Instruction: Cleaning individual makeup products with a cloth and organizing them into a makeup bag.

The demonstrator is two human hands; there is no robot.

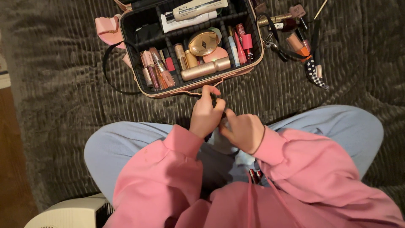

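My left hand (205, 115) and my right hand (242, 130) meet over my lap, fingers curled around a small dark item that is mostly hidden between them. Both sleeves are pink. Just beyond my fingertips lies an open pink cosmetics case (126, 29) with black dividers. It holds lip glosses (158, 69), a rose-gold tube (206, 69), a round gold compact (203, 42) and white tubes (194, 10). My crossed legs in light blue trousers (126, 141) frame the hands.
Loose cosmetics and a black polka-dot strap (314, 72) lie on the grey ribbed blanket (55, 84) right of the case. A black cord (109, 69) loops at the case's left. A white appliance (71, 213) stands at bottom left, with wooden floor (10, 169) beside it.
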